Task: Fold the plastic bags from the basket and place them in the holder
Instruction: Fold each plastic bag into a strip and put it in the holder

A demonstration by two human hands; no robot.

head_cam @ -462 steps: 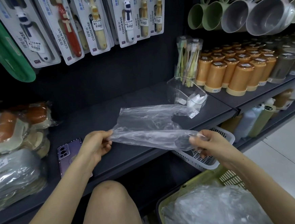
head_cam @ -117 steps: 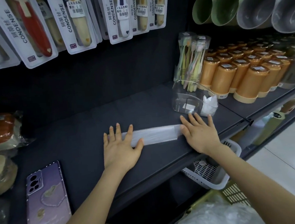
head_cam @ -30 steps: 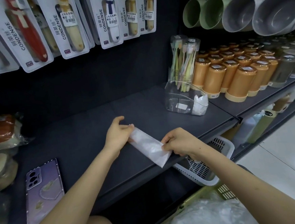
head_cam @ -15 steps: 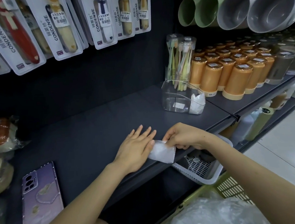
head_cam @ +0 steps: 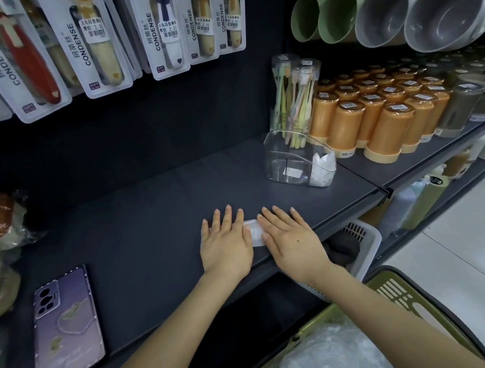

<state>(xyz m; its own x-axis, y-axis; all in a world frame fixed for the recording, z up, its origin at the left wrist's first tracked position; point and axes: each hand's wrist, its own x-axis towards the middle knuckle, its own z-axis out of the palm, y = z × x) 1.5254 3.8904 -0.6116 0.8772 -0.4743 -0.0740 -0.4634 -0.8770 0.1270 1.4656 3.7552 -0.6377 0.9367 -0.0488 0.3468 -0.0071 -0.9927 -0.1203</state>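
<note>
Your left hand (head_cam: pixel 225 244) and right hand (head_cam: pixel 293 238), fingers straight, press flat the small folded translucent plastic bag (head_cam: pixel 255 234) on the dark grey shelf (head_cam: pixel 151 214). The clear plastic holder (head_cam: pixel 294 162) stands at 1 o'clock of it and the green slotted basket (head_cam: pixel 396 286) at 5 o'clock.

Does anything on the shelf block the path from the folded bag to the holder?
Nothing visible: only bare shelf lies between the bag and the holder, back and to its right.
</note>
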